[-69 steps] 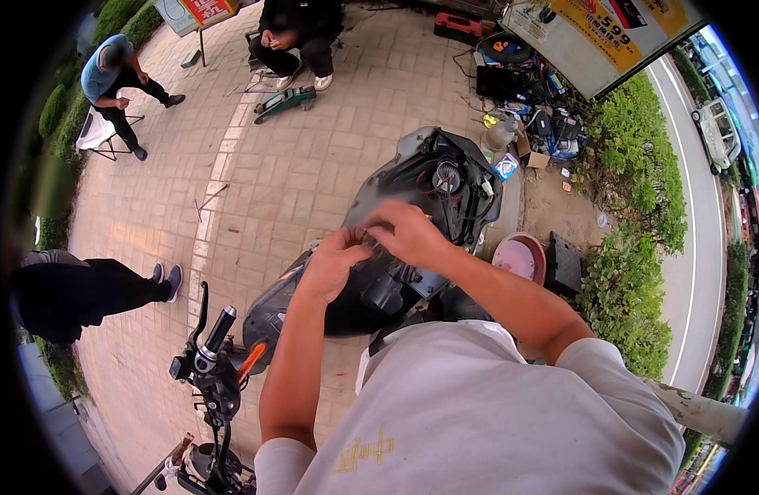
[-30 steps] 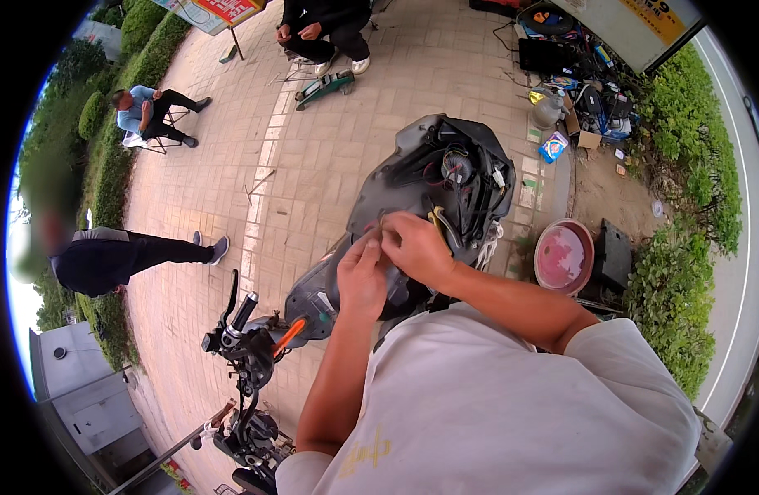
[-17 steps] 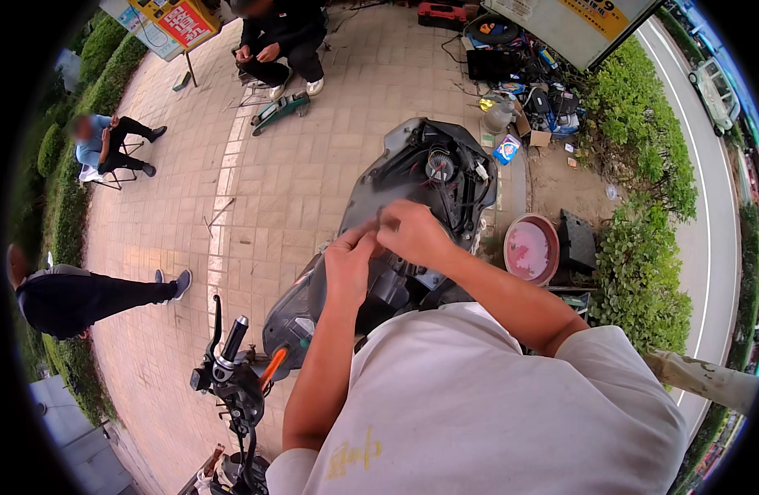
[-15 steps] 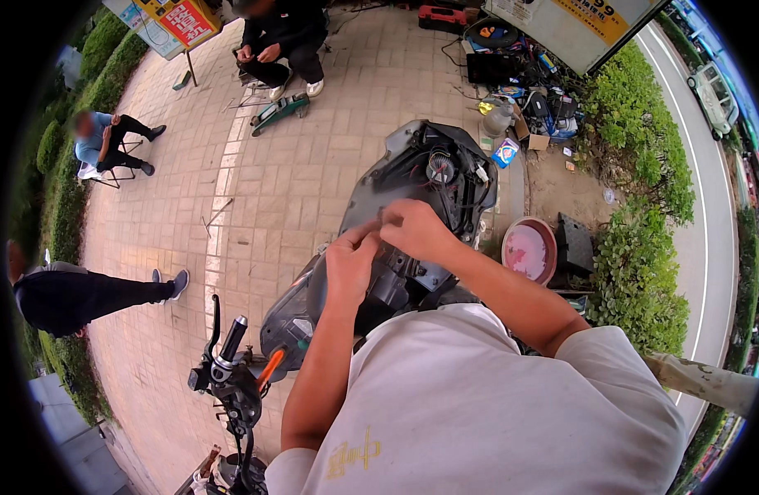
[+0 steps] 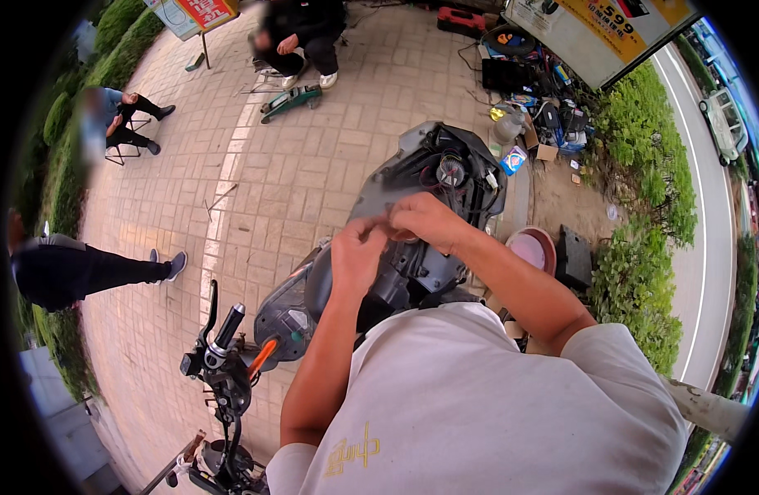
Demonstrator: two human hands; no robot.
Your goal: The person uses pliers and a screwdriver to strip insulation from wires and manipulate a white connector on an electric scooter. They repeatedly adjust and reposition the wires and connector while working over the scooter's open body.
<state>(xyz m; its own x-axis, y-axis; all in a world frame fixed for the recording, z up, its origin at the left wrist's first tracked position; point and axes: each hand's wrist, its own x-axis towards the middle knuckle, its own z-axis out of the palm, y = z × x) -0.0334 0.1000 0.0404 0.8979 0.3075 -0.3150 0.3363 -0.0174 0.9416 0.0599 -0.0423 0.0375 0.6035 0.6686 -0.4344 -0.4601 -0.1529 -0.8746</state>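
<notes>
Over the dark scooter body, my left hand and my right hand meet with fingers pinched together on something small that I cannot make out. Just beyond them, the body holds a round finned metal part with thin red wires beside it. A black handlebar grip with a brake lever stands to the left, near an orange strip low on the bodywork.
Three people are around me: one seated, one crouched or seated beside a green jack, one at left. A pink basin, piled tools and a hedge lie right, beside a road.
My hands stay together over the scooter, fingers shifting slightly. The person in blue has gone from standing to seated on the folding chair since the earliest frame.
</notes>
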